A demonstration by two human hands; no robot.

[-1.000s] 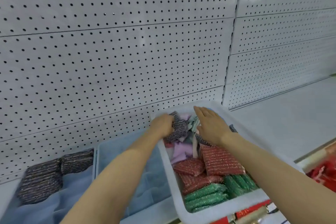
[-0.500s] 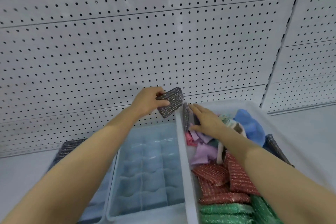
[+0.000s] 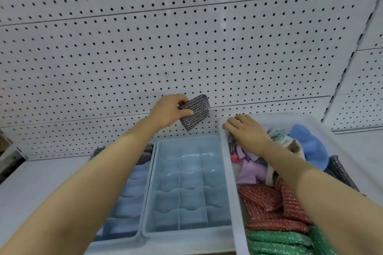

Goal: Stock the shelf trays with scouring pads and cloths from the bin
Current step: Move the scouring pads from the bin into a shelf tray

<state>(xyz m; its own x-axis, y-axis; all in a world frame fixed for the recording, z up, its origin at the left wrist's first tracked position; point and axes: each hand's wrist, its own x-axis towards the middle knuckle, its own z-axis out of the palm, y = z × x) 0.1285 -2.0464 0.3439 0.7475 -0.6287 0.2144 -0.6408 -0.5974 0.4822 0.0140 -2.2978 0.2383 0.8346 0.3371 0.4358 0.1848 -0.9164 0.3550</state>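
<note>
While the left hand (image 3: 169, 111) holds it above the shelf (image 3: 41, 176), the grey scouring pad (image 3: 194, 111) shows as a small, thick rectangle of dark knit flecked with silver, tilted, pinched between thumb and curled fingers in front of the white pegboard (image 3: 186, 47). It hangs over the far edge of the middle tray (image 3: 186, 188), touching neither tray nor bin.

Two pale blue shelf trays stand side by side on the shelf. The middle tray is divided into a grid of shallow compartments, three across, all bare. The left tray (image 3: 124, 213), largely hidden by the left forearm, carries grey pads (image 3: 145, 153) at its far end; their number cannot be told.

One white bin (image 3: 232, 172) stands against the middle tray's right edge. The right hand (image 3: 248, 130) rests palm down in the bin's far left corner, fingers bent over the contents; whether it grips anything cannot be told. A further grey pad (image 3: 231, 141) stands on edge just under its fingertips. The bin also holds red pads (image 3: 269, 203), green pads (image 3: 279, 242) at its near edge, mixed cloths (image 3: 250, 172) in lilac, pink and beige, one blue cloth (image 3: 308, 147), and a grey pad (image 3: 339, 172) against its right wall.

Open shelf surface lies left of the trays and right of the bin.
</note>
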